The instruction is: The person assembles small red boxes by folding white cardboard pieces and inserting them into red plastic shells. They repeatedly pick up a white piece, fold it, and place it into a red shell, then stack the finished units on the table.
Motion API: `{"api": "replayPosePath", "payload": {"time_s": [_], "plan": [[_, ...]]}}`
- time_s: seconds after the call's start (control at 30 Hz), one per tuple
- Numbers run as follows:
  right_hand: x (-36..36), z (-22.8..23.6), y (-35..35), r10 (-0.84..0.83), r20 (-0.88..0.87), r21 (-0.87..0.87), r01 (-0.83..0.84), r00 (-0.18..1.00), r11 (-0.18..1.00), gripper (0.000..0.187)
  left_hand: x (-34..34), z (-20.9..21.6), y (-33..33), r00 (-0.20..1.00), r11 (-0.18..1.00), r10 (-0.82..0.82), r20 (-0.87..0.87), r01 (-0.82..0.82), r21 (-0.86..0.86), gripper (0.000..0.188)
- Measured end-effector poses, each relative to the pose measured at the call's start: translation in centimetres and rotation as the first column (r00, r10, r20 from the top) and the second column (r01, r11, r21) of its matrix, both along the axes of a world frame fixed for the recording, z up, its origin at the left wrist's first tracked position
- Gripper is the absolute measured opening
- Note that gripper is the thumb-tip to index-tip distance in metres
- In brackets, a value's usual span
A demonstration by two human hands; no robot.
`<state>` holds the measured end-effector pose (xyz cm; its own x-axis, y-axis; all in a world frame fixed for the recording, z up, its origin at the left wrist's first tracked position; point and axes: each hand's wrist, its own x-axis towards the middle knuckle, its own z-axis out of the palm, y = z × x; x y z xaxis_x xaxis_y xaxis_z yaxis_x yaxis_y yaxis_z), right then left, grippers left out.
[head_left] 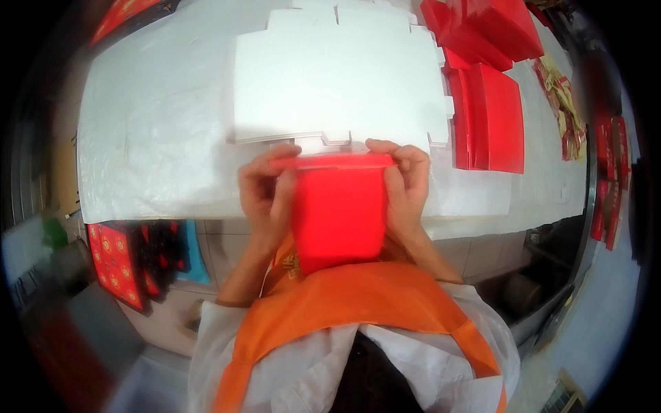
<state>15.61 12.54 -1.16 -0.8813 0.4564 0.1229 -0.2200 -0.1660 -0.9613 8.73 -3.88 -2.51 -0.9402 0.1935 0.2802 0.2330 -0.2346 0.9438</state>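
Between my hands is a red cardboard box piece (341,217), upright against my orange apron, with a folded strip along its top edge. My left hand (265,196) pinches the left end of that strip, thumb in front and fingers behind. At the right end, my right hand (407,182) grips it the same way. Just beyond my fingertips lies a stack of flat white die-cut cardboard sheets (337,76) with notched edges. Whether the red piece is a whole box or one folded panel I cannot tell.
Folded red boxes (496,117) stand on the right of the white-covered table (158,131), with more red boxes (492,31) behind them. Gold and red packaging pieces (564,110) lie at the right edge. Below the table at left are red patterned boxes (117,265).
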Motion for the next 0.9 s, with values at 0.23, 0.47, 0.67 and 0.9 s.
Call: {"api": "replayPosePath", "payload": {"time_s": [0.23,0.47,0.67,0.9], "plan": [[-0.4,0.4,0.2,0.034,-0.043,0.152,-0.028,0.998,0.988,0.019,0.1,2.8,0.7,0.996,0.997,-0.015,0.088,0.021,-0.07,0.029],[-0.7,1.9,0.6,0.023,0.124,-0.03,-0.019,0.992,0.999,0.009,-0.6,3.8,0.8,0.993,0.935,-0.096,0.073,0.115,-0.337,0.008],[-0.6,1.0,0.5,0.039,0.043,-0.08,-0.035,0.998,0.996,0.007,-0.2,2.9,0.7,0.998,0.968,-0.052,0.038,0.06,-0.242,0.004],[0.1,-0.2,0.1,0.019,-0.037,-0.092,-0.022,0.999,0.996,0.007,0.1,1.8,0.4,0.999,0.985,-0.043,0.002,0.043,-0.168,0.005]]}}
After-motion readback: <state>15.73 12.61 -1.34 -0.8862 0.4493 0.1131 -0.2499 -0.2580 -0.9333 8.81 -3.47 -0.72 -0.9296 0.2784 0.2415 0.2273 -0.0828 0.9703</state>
